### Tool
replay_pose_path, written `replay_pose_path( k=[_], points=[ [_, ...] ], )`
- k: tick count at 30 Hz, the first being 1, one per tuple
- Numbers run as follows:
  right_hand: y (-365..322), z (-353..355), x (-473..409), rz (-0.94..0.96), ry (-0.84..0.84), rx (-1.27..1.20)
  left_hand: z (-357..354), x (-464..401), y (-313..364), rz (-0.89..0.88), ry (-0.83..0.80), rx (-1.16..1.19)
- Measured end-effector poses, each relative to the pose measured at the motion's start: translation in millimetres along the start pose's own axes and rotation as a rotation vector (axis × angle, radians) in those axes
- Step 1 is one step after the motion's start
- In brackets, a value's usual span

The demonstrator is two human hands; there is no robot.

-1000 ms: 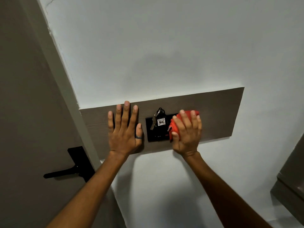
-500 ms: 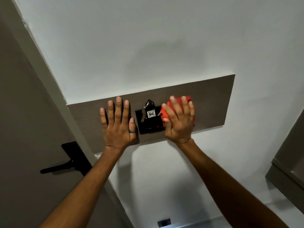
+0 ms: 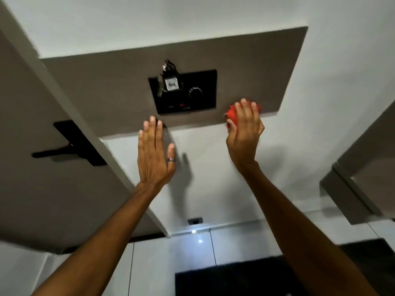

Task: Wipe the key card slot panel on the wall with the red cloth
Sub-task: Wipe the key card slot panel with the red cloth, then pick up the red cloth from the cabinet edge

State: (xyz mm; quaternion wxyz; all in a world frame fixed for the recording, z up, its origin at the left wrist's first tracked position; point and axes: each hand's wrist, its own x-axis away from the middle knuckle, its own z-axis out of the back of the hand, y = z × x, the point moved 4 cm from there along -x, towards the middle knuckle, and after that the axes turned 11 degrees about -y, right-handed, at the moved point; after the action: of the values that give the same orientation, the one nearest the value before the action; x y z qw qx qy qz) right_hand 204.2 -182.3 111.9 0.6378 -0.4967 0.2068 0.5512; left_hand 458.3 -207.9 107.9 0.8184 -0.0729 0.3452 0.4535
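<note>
The black key card slot panel (image 3: pixel 198 97) sits on a brown wooden board (image 3: pixel 106 88) on the white wall. A key with a white numbered tag (image 3: pixel 171 83) hangs from its slot, and a round knob (image 3: pixel 195 92) shows on its right half. My right hand (image 3: pixel 244 133) is bunched around the red cloth (image 3: pixel 233 113), below and to the right of the panel, off its surface. My left hand (image 3: pixel 155 152) is flat with fingers together, below the panel's left part, fingertips at the board's lower edge; a ring is on its thumb.
A brown door with a black lever handle (image 3: pixel 70 146) stands at the left, its frame beside my left hand. A brown cabinet (image 3: pixel 363 180) juts in at the right. A small wall socket (image 3: pixel 195 221) sits low on the wall above white floor tiles and a black mat (image 3: pixel 235 278).
Both hands have dropped down off the panel and board. The red cloth no longer covers the panel's right half, so the knob now shows. The view has tilted down.
</note>
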Motion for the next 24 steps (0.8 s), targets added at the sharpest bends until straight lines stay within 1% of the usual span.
replay_pose_path(
  k=[1,2,3,4,6,7,9,11,12,14,15,16,18,20,21,22,23,24],
  points=[
    [15,8,18,-0.159,-0.019,-0.193,-11,20,12,-0.001,-0.048,0.002],
    [26,8,29,-0.361,-0.027,-0.395,-20,30,21,-0.035,-0.089,-0.004],
    [54,18,50,-0.605,-0.055,-0.6,-40,44,46,-0.068,-0.162,-0.01],
    [64,17,60,-0.813,-0.064,-0.831,-46,47,56,-0.116,-0.198,-0.017],
    [84,26,86,-1.147,-0.148,-1.309,-62,50,90,-0.18,-0.286,-0.026],
    [113,37,100,-1.264,-0.186,-1.431,-78,48,120,-0.223,-0.342,-0.018],
    [162,70,120,-1.352,-0.217,-1.416,-105,42,174,-0.287,-0.458,0.006],
    [216,111,129,-1.352,-0.165,-1.476,-138,35,231,-0.324,-0.539,0.027],
    [240,126,130,-1.34,-0.158,-1.463,-151,32,252,-0.324,-0.569,0.035],
    [295,156,125,-1.286,-0.164,-1.388,-179,32,291,-0.318,-0.637,0.046],
    [329,181,121,-1.255,-0.169,-1.271,-195,33,317,-0.325,-0.677,0.057],
    [356,202,115,-1.212,-0.2,-1.124,-208,35,337,-0.333,-0.721,0.059],
    [401,252,93,-1.05,-0.35,-0.674,-231,40,378,-0.355,-0.792,0.071],
    [452,273,87,-0.788,-0.516,-0.338,-248,43,407,-0.337,-0.845,0.09],
    [468,275,89,-0.643,-0.618,-0.162,-253,46,416,-0.332,-0.857,0.088],
    [494,267,103,-0.498,-0.766,0.02,-258,49,423,-0.331,-0.867,0.08],
    [517,258,120,-0.424,-0.978,0.169,-264,51,429,-0.329,-0.879,0.059],
    [538,248,142,-0.392,-1.175,0.293,-268,54,432,-0.335,-0.877,0.039]
  ],
)
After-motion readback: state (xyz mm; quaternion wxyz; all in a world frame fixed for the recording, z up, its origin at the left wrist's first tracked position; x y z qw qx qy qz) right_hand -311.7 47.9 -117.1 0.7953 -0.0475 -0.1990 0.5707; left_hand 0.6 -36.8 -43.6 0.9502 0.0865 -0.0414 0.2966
